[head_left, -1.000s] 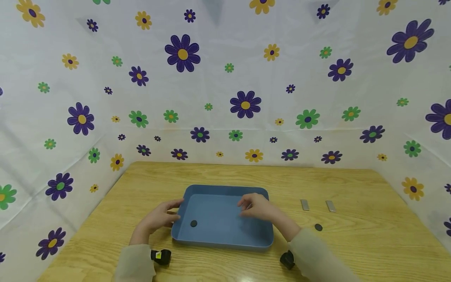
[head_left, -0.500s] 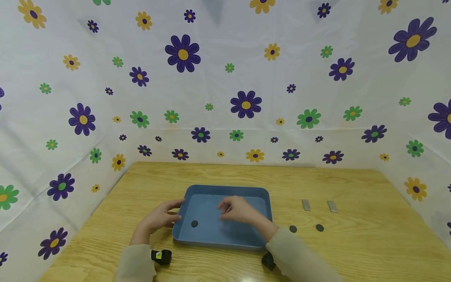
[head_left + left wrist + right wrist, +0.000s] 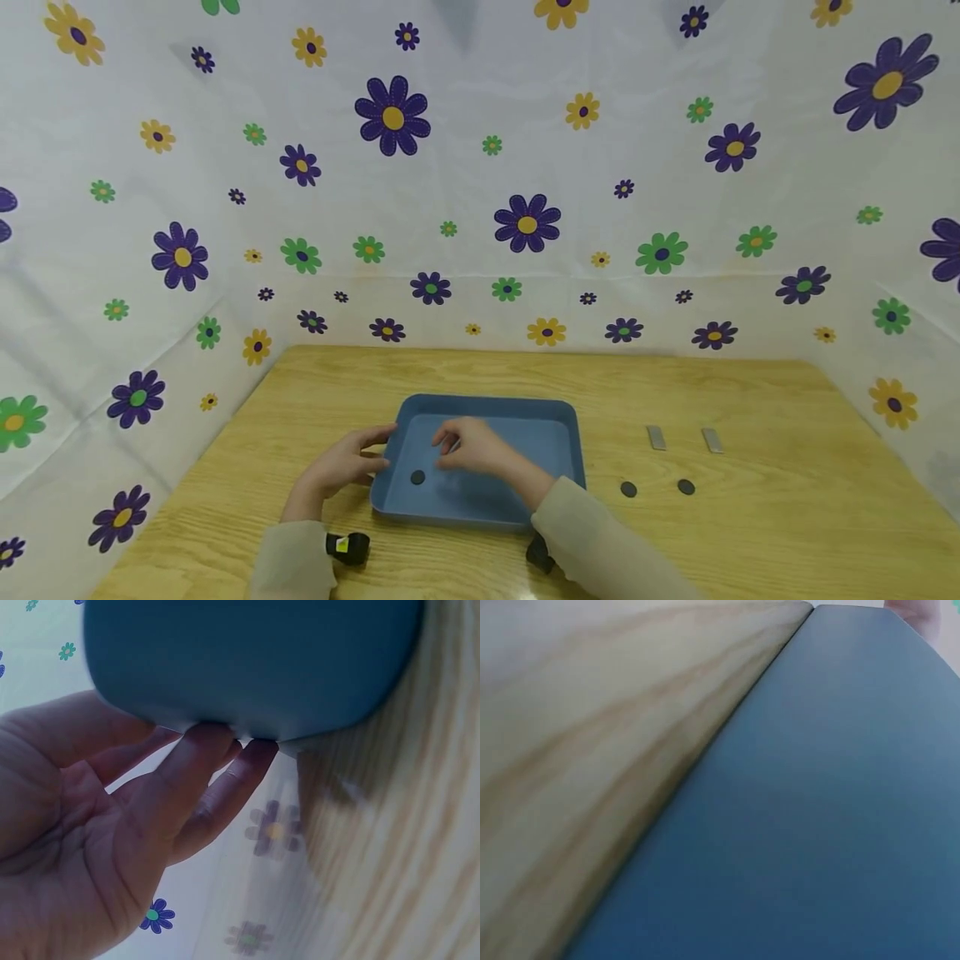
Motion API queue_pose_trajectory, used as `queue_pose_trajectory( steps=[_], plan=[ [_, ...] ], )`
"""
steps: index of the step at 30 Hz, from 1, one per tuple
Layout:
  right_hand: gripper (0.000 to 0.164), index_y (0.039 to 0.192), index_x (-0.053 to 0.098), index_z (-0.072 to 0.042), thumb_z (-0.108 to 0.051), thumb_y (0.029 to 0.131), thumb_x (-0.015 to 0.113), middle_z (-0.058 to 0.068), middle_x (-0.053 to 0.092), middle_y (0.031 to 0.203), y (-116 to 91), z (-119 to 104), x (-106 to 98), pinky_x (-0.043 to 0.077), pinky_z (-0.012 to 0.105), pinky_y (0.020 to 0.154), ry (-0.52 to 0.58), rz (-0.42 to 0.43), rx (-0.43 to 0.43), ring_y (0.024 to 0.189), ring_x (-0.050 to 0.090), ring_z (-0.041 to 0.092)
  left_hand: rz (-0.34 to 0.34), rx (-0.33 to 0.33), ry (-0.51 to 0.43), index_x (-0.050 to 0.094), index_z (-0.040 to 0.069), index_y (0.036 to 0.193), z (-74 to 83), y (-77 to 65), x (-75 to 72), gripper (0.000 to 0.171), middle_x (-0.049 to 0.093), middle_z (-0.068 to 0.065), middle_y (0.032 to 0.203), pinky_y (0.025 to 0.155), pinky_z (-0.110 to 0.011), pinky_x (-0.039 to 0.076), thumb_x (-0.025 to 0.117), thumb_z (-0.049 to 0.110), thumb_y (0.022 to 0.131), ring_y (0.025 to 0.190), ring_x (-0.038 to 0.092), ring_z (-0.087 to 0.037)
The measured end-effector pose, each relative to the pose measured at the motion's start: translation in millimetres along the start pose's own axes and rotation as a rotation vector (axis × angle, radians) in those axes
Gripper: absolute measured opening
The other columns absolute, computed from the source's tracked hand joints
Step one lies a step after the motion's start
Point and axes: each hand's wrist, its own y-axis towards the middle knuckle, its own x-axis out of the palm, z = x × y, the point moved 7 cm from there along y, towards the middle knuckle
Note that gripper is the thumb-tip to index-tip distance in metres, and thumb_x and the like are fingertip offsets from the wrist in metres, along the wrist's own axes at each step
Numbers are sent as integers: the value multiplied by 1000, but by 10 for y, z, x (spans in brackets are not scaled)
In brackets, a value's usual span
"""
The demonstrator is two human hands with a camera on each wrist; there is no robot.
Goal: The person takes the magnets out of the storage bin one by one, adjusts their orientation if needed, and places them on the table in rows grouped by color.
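A blue rectangular tray (image 3: 487, 521) stands on the wooden table. My left hand (image 3: 343, 460) is at its left end, fingertips against the outer wall; the left wrist view shows the fingers (image 3: 206, 761) touching the tray (image 3: 255, 667) from outside. Over the left half of the tray floor, my right hand (image 3: 480, 448) has thumb and fingers brought together, pinching a small pale-grey flat piece (image 3: 454, 445), mostly hidden by the fingers. A black disc (image 3: 417, 477) lies inside the tray, just left of that hand. Only the tray's wall (image 3: 802, 795) fills the right wrist view.
Right of the tray, two grey metal plates (image 3: 656, 437) lie apart on the table (image 3: 787, 517), with two black discs (image 3: 628, 489) nearer the front. A white flowered cloth (image 3: 465, 183) hangs behind and at both sides.
My right hand has moved left across the tray, from its right side to near the black disc. Its sleeve now leaves a second disc on the table uncovered. My left hand stays put.
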Motion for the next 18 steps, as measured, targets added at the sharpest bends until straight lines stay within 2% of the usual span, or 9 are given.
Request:
queue_pose_trajectory(
  steps=[18],
  plan=[
    [20, 93, 64, -2, -5, 74, 70, 3, 59, 78, 260, -102, 260, 45, 21, 56, -52, -3, 10, 67, 54, 11, 28, -25, 6, 28, -1, 137, -30, 18, -5, 56, 26, -28, 136, 72, -41, 49, 51, 1, 86, 113, 40, -44]
  ],
)
